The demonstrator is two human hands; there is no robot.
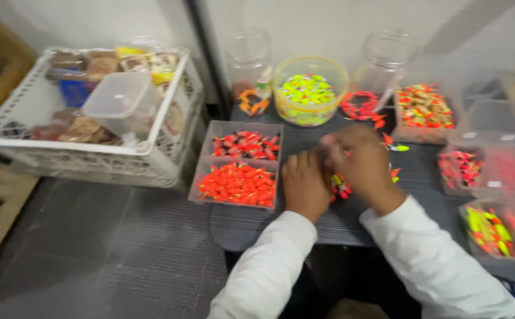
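Red-and-yellow floats (340,188), light and slick-looking; left hand (306,183) and right hand (360,162) both pinched closed around them, best held mid-body.

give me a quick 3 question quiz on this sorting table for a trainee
1. True or false: the round yellow tub holds mostly orange pieces.
2. Which container lies nearest the left hand? A) the white basket B) the clear tray of orange floats C) the tall jar
3. What lies on the dark ribbed mat between the left hand and the right hand?

Key
1. False: its pieces are mostly yellow-green.
2. B
3. A small pile of red and yellow floats, partly hidden by the hands.
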